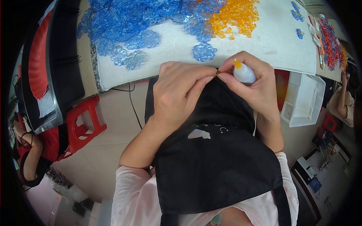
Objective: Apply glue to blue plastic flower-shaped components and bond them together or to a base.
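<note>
My left hand (175,90) and my right hand (260,83) meet in front of the near table edge. Their thumbs and index fingers pinch a small dark amber piece (217,74), mostly covered by the fingertips. Also tucked in my right hand is a white squeeze bottle (246,74) with a yellow nozzle, its tip pointing upward. Just beyond the fingers lies a round blue translucent flower-shaped piece (204,51) on the white table mat (271,49). Farther back are a large heap of blue translucent pieces (124,22) and a smaller orange heap (233,19).
A few small blue pieces (298,16) lie at the far right of the mat. Below the table's right side is a white plastic bin (303,100). A red stool (86,120) stands at left. Other people's arms (32,158) show at both sides, with red pieces (329,41) at far right.
</note>
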Demonstrator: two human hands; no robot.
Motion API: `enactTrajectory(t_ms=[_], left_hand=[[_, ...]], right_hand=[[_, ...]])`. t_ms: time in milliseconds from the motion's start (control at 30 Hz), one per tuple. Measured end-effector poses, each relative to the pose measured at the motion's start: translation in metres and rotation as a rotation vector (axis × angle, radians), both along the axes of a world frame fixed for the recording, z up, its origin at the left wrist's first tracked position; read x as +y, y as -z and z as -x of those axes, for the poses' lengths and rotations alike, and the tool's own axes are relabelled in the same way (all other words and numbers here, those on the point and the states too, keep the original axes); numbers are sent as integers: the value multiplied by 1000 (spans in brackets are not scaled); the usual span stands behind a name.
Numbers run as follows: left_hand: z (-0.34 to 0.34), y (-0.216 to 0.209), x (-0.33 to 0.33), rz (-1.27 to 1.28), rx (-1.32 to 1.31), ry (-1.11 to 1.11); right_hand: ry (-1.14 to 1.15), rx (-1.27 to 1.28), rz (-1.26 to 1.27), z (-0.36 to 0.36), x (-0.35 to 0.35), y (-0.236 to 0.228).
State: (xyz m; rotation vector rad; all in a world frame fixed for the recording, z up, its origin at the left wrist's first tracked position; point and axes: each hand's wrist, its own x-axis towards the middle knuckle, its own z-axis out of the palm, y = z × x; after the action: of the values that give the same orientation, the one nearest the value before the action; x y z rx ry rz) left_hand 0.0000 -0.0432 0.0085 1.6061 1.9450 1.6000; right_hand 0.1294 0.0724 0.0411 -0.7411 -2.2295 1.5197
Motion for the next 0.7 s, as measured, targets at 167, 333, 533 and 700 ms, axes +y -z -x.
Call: enactTrajectory(t_ms=[167,333,533,700], left_hand=[[10,5,0,22,90,-64],[25,3,3,179,337,-202],[18,6,5,249,352,-203],[18,8,6,226,330,-197]], right_hand=[[22,8,2,9,6,2],[62,-54,-46,24,19,0],[34,-180,-190,35,22,4],[0,-218,-244,36,23,3]])
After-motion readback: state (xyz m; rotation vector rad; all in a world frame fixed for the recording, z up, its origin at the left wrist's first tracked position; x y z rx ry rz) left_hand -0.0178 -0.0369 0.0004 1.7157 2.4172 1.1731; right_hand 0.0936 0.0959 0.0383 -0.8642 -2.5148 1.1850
